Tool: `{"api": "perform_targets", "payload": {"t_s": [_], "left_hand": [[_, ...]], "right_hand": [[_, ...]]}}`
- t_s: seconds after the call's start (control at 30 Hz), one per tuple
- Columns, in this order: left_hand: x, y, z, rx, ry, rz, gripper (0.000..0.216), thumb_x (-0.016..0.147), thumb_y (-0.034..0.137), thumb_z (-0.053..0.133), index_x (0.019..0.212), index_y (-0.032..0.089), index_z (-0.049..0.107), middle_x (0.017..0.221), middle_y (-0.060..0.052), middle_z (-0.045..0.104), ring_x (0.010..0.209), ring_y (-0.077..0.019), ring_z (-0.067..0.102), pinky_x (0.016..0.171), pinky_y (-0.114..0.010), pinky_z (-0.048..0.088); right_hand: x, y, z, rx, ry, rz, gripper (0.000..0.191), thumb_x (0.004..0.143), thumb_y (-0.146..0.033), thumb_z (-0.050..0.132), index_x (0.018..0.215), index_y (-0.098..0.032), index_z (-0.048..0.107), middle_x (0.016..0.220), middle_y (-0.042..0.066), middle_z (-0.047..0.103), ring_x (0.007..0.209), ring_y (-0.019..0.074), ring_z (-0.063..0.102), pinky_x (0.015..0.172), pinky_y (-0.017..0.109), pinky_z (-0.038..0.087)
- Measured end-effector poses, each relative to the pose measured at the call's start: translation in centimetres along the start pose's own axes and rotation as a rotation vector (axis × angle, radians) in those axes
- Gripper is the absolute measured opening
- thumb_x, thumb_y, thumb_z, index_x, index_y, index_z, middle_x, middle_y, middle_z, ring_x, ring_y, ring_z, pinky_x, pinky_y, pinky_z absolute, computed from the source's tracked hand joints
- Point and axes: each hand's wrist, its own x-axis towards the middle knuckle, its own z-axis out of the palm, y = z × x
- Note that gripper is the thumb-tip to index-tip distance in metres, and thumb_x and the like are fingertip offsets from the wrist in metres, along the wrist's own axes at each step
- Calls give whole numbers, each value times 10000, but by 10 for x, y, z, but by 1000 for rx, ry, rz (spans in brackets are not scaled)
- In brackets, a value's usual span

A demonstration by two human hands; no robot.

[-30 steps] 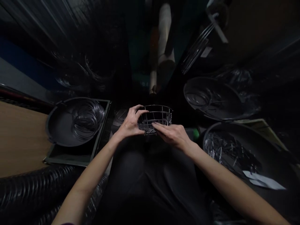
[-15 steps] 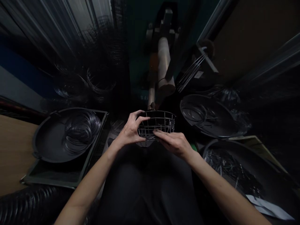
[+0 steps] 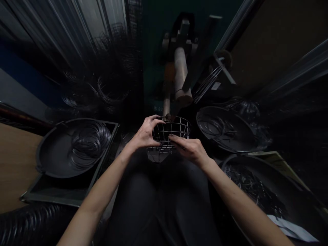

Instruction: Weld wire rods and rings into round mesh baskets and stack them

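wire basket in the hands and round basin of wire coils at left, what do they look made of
Wire basket: likely bright bare metal, given glints along its thin bars. Round basin: probably matte dark-grey plastic, its sheen soft and even; dim light leaves this open.

Centre of frame: silver-grey, round metal wire basket [image 3: 176,131]; open grid pattern. Left of frame: plain dark-grey round basin [image 3: 55,150]; silver-grey coiled metal wire [image 3: 89,141], looping line pattern; dull-green rectangular tray [image 3: 55,199]. Left edge: flat tan board [image 3: 17,164]. Lower left corner: black ridged bundle [image 3: 33,223], glossy parallel bands. Upper left: dark-blue flat panel [image 3: 28,68]. Upper centre: dark-green machine panel [image 3: 153,41]; pale-grey cylindrical metal bar [image 3: 180,68]; orange-brown block [image 3: 169,71]. Lower right: flat white sheet [image 3: 293,229]. Lower centre: plain black fabric [image 3: 164,201].
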Motion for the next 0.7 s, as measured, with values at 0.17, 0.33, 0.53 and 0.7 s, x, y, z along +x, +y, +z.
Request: {"api": "perform_targets", "payload": {"t_s": [0.17, 0.33, 0.53, 0.7], "left_hand": [[5, -4, -2, 12, -18, -8, 709, 537, 225, 787, 1186, 220, 500, 1332, -126, 388, 1274, -325, 375, 1060, -512, 381], [8, -6, -4, 13, -45, 6, 690, 537, 204, 788, 1175, 192, 524, 1294, -116, 432, 1241, -294, 412, 1064, -457, 384], [10, -7, -5, -3, -31, -20, 675, 533, 218, 802, 1157, 194, 545, 1286, -106, 456, 1247, -284, 416, 1065, -442, 378], [14, -11, -10, -46, -72, -25, 685, 523, 251, 820, 1152, 199, 553, 1290, -100, 449, 1247, -279, 419, 1078, -446, 371]], "right_hand": [[5, 4, 3, 9, 2, 29, 331, 893, -188, 556, 1206, -272, 622, 1128, -3, 674, 937, 157, 684, 808, 246, 594], [6, 0, 0, -24, -53, 123, 279, 913, -260, 530, 1164, -267, 649, 1106, -7, 684, 919, 160, 691, 777, 254, 594], [0, -15, -4, -108, 134, 267, 240, 919, -299, 527, 1111, -229, 654, 1113, 34, 686, 962, 161, 671, 829, 257, 556], [-2, -20, -3, -167, 231, 375, 226, 886, -422, 555, 856, -225, 661, 906, 63, 643, 742, 157, 635, 628, 263, 514]]}}
